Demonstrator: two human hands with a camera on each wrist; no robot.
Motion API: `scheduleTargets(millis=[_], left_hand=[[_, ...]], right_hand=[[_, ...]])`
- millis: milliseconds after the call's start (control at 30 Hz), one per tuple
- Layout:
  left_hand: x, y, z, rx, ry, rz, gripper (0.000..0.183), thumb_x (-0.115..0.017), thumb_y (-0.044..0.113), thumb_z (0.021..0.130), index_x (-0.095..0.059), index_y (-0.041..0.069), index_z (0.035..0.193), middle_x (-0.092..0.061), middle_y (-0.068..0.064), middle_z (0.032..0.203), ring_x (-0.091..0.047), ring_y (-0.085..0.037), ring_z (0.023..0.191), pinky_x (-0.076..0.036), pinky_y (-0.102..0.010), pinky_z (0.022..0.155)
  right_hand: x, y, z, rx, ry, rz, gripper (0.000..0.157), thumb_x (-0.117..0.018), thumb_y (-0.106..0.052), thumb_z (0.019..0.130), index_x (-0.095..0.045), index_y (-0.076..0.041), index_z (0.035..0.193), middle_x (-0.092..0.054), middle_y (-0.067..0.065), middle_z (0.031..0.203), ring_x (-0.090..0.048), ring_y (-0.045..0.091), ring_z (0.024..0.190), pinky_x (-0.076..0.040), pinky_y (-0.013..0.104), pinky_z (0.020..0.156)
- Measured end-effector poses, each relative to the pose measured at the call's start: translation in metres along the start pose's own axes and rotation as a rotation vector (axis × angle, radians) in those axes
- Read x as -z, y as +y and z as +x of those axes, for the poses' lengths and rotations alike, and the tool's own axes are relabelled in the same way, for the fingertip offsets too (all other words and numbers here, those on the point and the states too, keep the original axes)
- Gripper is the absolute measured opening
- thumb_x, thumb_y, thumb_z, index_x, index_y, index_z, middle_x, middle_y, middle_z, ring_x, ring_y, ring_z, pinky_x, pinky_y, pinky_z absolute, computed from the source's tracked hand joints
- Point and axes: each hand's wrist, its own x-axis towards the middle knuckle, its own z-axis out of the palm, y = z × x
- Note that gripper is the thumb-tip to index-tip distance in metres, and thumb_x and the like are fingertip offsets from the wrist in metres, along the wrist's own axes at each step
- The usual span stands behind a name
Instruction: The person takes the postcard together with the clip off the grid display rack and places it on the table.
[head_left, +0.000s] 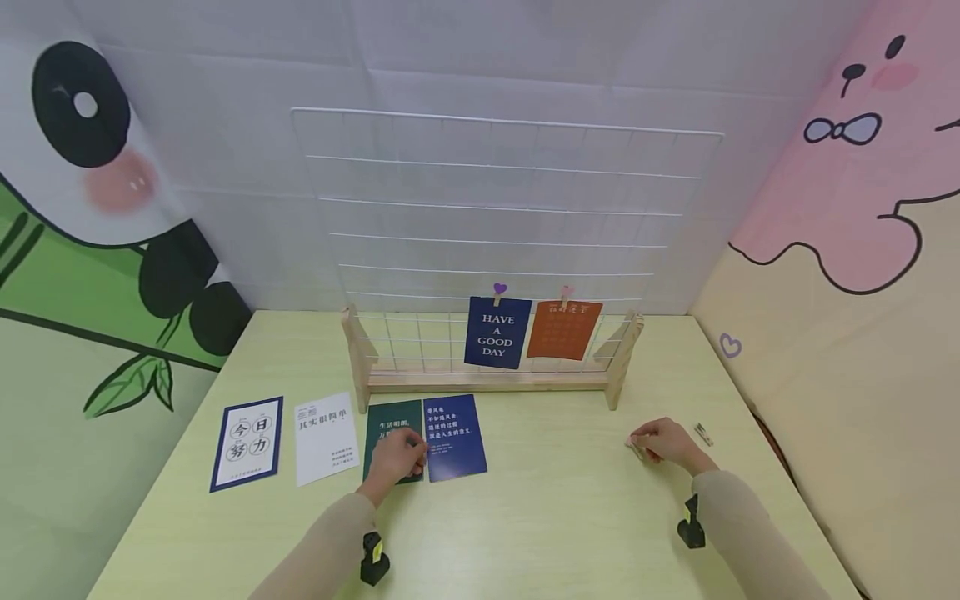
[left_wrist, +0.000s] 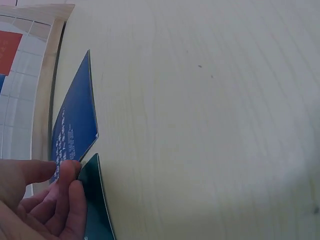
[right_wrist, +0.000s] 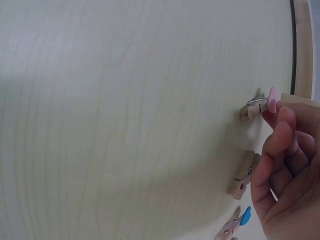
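Observation:
My left hand (head_left: 397, 454) is over the green card (head_left: 393, 414), hiding part of its print. Its thumb and curled fingertips come together at the left edge of the dark blue card (head_left: 456, 437); I cannot tell whether they grip it. On the right, my right hand (head_left: 663, 442) pinches a wooden clothespin (right_wrist: 257, 107) by its pink heart end, low over the table. Close to that hand lie a second wooden clothespin (right_wrist: 243, 175) and one with a blue heart (right_wrist: 232, 225).
Beyond the cards stands a white wire grid (head_left: 487, 212) in a wooden base (head_left: 487, 382). Clothespins hold a navy "HAVE A GOOD DAY" card (head_left: 498, 333) and an orange card (head_left: 564, 332) on it. At left lie a blue-bordered card (head_left: 247, 443) and a white card (head_left: 327, 437).

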Motion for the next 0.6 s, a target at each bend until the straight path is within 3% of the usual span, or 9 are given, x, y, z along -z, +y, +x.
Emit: scheduleTargets(millis=[133, 267, 467, 600], left_hand=[[0.001, 0.000, 0.005, 0.024, 0.039, 0.009, 0.012, -0.056, 0.009, 0.084, -0.059, -0.002, 0.087, -0.056, -0.002, 0.058, -0.054, -0.013, 0.047, -0.046, -0.025, 0.044], [0.004, 0.003, 0.010, -0.024, 0.080, -0.016, 0.014, -0.057, 0.011, 0.085, -0.059, -0.002, 0.089, -0.057, -0.002, 0.059, -0.053, -0.013, 0.047, -0.046, -0.031, 0.044], [0.012, 0.012, 0.017, -0.069, 0.114, -0.043, 0.016, -0.057, 0.014, 0.086, -0.060, -0.001, 0.094, -0.060, -0.003, 0.066, -0.057, -0.019, 0.057, -0.046, -0.029, 0.048], [0.013, 0.015, 0.022, -0.074, 0.123, -0.077, 0.018, -0.056, 0.017, 0.086, -0.059, 0.002, 0.097, -0.061, -0.003, 0.076, -0.059, -0.019, 0.066, -0.048, -0.040, 0.053]], right_hand=[[0.001, -0.001, 0.000, 0.046, 0.078, -0.012, 0.020, -0.055, -0.010, 0.085, -0.062, 0.006, 0.096, -0.049, 0.001, 0.052, -0.044, 0.012, 0.046, -0.036, 0.025, 0.044], [0.003, -0.007, 0.002, 0.111, 0.162, -0.016, 0.023, -0.054, -0.011, 0.086, -0.061, 0.007, 0.099, -0.050, 0.001, 0.051, -0.044, 0.013, 0.044, -0.035, 0.025, 0.043], [0.008, -0.033, 0.006, 0.142, 0.183, 0.133, 0.029, -0.052, -0.012, 0.089, -0.056, 0.010, 0.107, -0.054, 0.006, 0.060, -0.050, 0.015, 0.053, -0.047, 0.034, 0.052], [0.011, -0.057, 0.008, 0.176, 0.184, 0.198, 0.030, -0.049, -0.011, 0.090, -0.054, 0.011, 0.110, -0.055, 0.007, 0.065, -0.051, 0.016, 0.056, -0.049, 0.031, 0.054]])
